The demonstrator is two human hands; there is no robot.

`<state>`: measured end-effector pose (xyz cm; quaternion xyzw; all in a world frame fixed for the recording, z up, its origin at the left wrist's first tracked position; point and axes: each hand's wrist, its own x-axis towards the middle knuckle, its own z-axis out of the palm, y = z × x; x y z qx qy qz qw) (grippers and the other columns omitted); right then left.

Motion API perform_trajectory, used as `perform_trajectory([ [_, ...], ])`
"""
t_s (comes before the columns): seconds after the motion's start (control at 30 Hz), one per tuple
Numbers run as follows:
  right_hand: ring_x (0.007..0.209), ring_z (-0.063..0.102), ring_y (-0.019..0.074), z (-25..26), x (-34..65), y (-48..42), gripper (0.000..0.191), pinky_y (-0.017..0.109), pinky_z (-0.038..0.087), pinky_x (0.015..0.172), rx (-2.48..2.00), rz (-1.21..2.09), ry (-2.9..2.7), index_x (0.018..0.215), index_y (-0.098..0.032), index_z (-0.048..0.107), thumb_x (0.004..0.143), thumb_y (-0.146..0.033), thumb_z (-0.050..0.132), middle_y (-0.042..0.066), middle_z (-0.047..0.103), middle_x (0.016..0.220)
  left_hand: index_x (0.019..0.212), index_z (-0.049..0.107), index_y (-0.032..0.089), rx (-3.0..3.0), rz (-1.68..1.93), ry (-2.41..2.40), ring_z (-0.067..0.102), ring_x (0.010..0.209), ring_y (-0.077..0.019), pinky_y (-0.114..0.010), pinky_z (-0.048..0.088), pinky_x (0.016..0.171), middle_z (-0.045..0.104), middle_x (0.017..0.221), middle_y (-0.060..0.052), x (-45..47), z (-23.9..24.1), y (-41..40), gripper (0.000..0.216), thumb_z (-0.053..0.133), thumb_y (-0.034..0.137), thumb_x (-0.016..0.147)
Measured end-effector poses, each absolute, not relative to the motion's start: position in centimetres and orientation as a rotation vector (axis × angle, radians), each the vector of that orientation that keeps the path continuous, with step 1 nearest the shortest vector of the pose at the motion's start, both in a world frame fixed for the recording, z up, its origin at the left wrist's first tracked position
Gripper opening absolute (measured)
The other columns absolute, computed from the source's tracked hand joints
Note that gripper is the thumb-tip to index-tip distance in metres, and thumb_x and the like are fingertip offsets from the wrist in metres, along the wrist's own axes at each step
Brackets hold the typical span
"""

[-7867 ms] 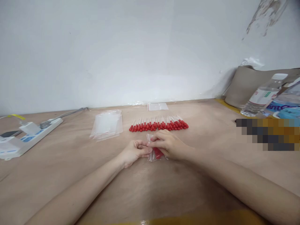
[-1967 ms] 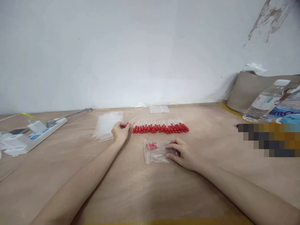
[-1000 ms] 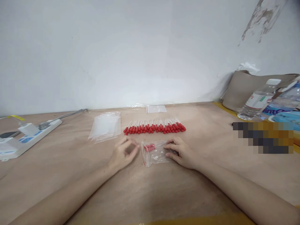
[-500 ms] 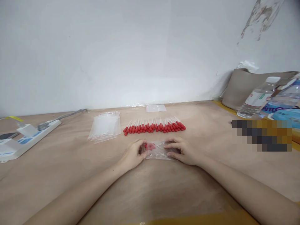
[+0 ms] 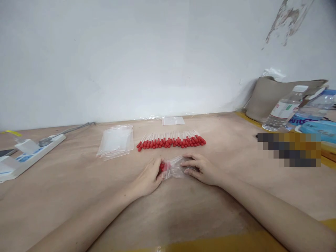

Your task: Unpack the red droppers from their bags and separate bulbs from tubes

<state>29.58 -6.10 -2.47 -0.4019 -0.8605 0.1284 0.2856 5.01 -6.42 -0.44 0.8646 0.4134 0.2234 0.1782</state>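
My right hand [image 5: 198, 169] grips the far-right part of a clear zip bag [image 5: 177, 171], with its fingers curled on the plastic. At the bag's left end my left hand [image 5: 152, 176] is closed around red-bulbed droppers [image 5: 162, 167]. Their thin clear stems point right and seem to lie within the bag, though the crumpled plastic blurs this. Beyond both hands runs a row of loose droppers [image 5: 172, 142], red bulbs toward me and stems toward the wall. A stack of flat clear bags [image 5: 115, 141] lies to the left of that row.
Near the wall lies a single flat bag [image 5: 173, 120]. A white power strip [image 5: 39, 154] with plugged-in chargers sits at the left. On the right stand a water bottle [image 5: 285, 108], a grey-brown bag [image 5: 259, 96] and a blue packet [image 5: 320, 131]. Brown paper [image 5: 168, 210] covers the table.
The clear bag has crumpled and shortened between my hands. The red bulbs show more beside my left hand's fingers. The whole view has shifted slightly.
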Motion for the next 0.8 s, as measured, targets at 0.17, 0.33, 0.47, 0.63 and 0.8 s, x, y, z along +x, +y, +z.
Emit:
perform_trajectory([
  [0.17, 0.108, 0.049, 0.0206, -2.7, 29.5, -6.0, 0.031, 0.038, 0.039, 0.092, -1.081, 0.326, -2.307, 0.107, -0.024, 0.062, 0.081, -0.035, 0.050, 0.010, 0.052, 0.118, 0.102, 0.052, 0.020, 2.187, 0.771, 1.198, 0.055, 0.073, -0.0143, -0.026, 0.044, 0.065, 0.061, 0.087, -0.003, 4.4, -0.4, -5.9, 0.024, 0.043, 0.034, 0.085],
  [0.33, 0.107, 0.050, 0.0217, -2.4, 29.5, -6.2, 0.030, 0.039, 0.041, 0.090, -1.102, 0.311, -2.313, 0.107, -0.025, 0.061, 0.082, -0.035, 0.050, 0.011, 0.053, 0.116, 0.087, 0.061, 0.020, 2.282, 0.799, 1.227, 0.058, 0.076, -0.0158, -0.027, 0.046, 0.066, 0.064, 0.083, -0.003, 1.2, 3.4, -4.0, 0.025, 0.045, 0.038, 0.083],
  [0.47, 0.106, 0.051, 0.0215, -2.4, 29.5, -6.3, 0.030, 0.039, 0.041, 0.089, -1.103, 0.301, -2.308, 0.108, -0.025, 0.061, 0.082, -0.035, 0.049, 0.011, 0.053, 0.115, 0.082, 0.063, 0.021, 2.258, 0.849, 1.261, 0.061, 0.066, -0.0154, -0.030, 0.049, 0.061, 0.066, 0.073, 0.000, -2.9, 8.9, -3.6, 0.026, 0.054, 0.044, 0.074],
  [0.63, 0.105, 0.051, 0.0214, -2.7, 29.6, -6.1, 0.030, 0.039, 0.042, 0.089, -1.091, 0.291, -2.304, 0.107, -0.026, 0.061, 0.082, -0.035, 0.050, 0.010, 0.053, 0.115, 0.085, 0.061, 0.024, 2.208, 1.562, 1.250, 0.061, 0.082, -0.0172, -0.035, 0.049, 0.077, 0.064, 0.086, 0.001, -2.5, 10.2, -3.2, 0.016, 0.061, 0.034, 0.072],
  [0.8, 0.105, 0.051, 0.0208, -2.8, 29.6, -6.0, 0.030, 0.038, 0.041, 0.090, -1.090, 0.295, -2.311, 0.108, -0.025, 0.061, 0.082, -0.035, 0.050, 0.010, 0.052, 0.115, 0.081, 0.065, 0.021, 2.536, 1.392, 1.167, 0.057, 0.079, -0.0161, -0.030, 0.050, 0.070, 0.059, 0.085, -0.003, 3.9, 5.2, 0.7, 0.011, 0.059, 0.028, 0.075],
])
